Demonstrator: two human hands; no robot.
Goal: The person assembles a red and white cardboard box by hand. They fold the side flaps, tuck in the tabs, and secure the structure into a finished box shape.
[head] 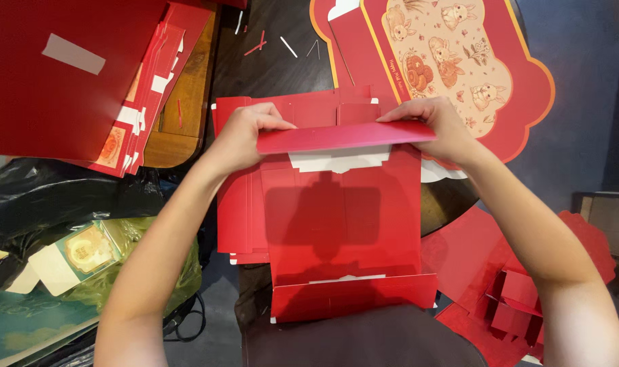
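A flat red cardboard box blank [343, 217] lies in front of me on a stack of similar red blanks [238, 211]. Its far flap [347, 136] is folded up toward me. My left hand [245, 132] pinches the flap's left end. My right hand [438, 122] pinches its right end. The near flap [353, 295] of the blank also stands folded up at the front edge.
A big red sheet stack [58, 68] lies at the left on a wooden surface [180, 102]. A shaped red lid with rabbit pictures [452, 61] lies at the back right. Folded red inserts [520, 299] sit at the right. Black and green bags [71, 204] crowd the left.
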